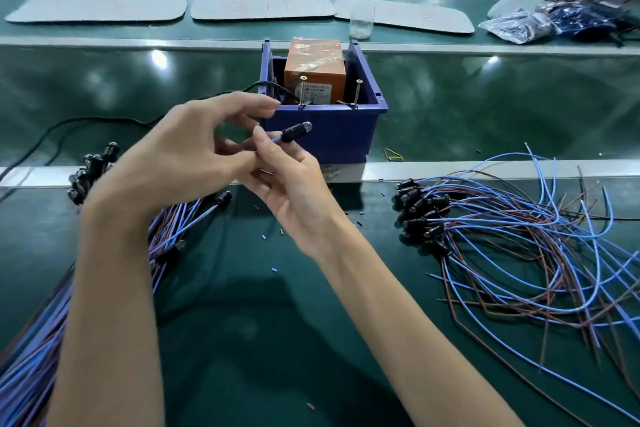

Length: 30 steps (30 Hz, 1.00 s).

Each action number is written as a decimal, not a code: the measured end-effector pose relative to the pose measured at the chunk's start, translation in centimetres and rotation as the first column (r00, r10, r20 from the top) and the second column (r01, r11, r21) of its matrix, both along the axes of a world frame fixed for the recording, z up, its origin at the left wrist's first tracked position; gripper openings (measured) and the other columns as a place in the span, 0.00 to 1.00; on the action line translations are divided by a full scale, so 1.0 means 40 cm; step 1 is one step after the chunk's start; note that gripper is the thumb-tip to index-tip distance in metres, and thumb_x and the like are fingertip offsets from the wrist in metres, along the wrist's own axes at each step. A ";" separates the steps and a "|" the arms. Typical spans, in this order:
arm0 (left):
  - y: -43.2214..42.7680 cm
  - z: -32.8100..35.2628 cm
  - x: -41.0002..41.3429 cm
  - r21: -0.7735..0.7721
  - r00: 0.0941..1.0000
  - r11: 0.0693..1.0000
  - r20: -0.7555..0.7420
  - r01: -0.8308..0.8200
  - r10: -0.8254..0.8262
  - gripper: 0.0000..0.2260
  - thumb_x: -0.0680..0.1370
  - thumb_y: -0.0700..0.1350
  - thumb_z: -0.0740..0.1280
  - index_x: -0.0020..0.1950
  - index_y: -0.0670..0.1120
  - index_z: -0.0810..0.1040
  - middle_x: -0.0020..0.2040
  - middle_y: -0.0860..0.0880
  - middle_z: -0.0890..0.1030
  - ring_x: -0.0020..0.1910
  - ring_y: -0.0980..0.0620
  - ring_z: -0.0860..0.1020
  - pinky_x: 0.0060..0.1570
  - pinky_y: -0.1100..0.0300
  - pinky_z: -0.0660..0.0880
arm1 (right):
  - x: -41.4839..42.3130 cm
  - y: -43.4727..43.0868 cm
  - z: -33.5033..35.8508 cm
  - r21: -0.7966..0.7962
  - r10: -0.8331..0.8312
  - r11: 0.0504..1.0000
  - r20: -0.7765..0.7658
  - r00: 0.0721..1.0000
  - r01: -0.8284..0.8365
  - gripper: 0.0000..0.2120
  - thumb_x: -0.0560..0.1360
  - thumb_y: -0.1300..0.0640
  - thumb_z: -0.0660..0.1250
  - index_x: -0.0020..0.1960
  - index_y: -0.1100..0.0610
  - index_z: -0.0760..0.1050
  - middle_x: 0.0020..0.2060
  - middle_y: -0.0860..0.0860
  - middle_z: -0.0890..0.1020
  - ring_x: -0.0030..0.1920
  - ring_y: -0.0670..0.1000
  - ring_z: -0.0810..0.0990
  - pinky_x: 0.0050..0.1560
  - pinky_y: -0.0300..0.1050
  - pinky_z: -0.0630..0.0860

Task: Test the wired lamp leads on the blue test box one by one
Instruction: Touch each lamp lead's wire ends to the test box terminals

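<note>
At the centre of the frame the right hand (291, 184) pinches one lamp lead (297, 132) by its blue wire just behind the black lamp head, which it holds raised in front of the near wall of the blue test box (332, 139). The left hand (180, 152) is loosely curled against the right thumb, and whether it grips the wire ends cannot be told. Two screws (303, 90) stand at the box's front rim before an orange block (313, 69), and more leads lie heaped at right (502, 236) and lower left (41, 340).
</note>
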<state>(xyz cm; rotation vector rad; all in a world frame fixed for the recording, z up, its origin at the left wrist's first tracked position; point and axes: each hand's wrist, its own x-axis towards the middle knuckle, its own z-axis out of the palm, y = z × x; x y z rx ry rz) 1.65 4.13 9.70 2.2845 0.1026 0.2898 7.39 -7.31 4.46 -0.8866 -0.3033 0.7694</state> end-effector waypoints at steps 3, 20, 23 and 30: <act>0.051 -0.017 -0.025 -0.148 0.991 0.986 -0.102 0.073 -0.088 0.31 0.64 0.45 0.76 0.66 0.53 0.73 0.60 0.55 0.80 0.56 0.65 0.78 0.53 0.74 0.72 | -0.012 0.007 -0.001 -0.032 -0.037 0.999 0.092 0.995 0.040 0.10 0.81 0.59 0.60 0.42 0.58 0.75 0.42 0.57 0.81 0.41 0.51 0.82 0.50 0.40 0.79; 0.244 -0.195 -0.076 -0.266 0.766 0.950 -0.640 -0.162 -0.049 0.15 0.76 0.44 0.68 0.61 0.42 0.74 0.44 0.40 0.85 0.37 0.51 0.84 0.35 0.67 0.78 | 0.063 -0.074 0.097 0.285 -0.532 0.811 -0.002 0.847 0.510 0.09 0.80 0.63 0.61 0.42 0.63 0.75 0.36 0.55 0.81 0.35 0.54 0.83 0.37 0.35 0.80; 0.233 -0.167 -0.085 -0.231 0.782 0.964 -0.622 -0.132 -0.042 0.35 0.58 0.65 0.77 0.57 0.46 0.76 0.45 0.43 0.85 0.41 0.50 0.84 0.41 0.66 0.79 | 0.100 -0.132 0.120 0.339 -0.632 0.689 -0.154 0.760 0.641 0.09 0.81 0.63 0.61 0.42 0.64 0.73 0.32 0.55 0.81 0.32 0.54 0.84 0.34 0.36 0.80; 0.141 -0.028 -0.074 0.305 0.960 0.910 0.061 -0.280 0.275 0.19 0.67 0.70 0.65 0.46 0.58 0.78 0.42 0.58 0.82 0.45 0.52 0.82 0.51 0.57 0.76 | 0.116 -0.158 0.110 0.324 -0.655 0.618 -0.292 0.697 0.716 0.13 0.82 0.63 0.58 0.40 0.65 0.73 0.36 0.60 0.79 0.37 0.58 0.83 0.37 0.38 0.81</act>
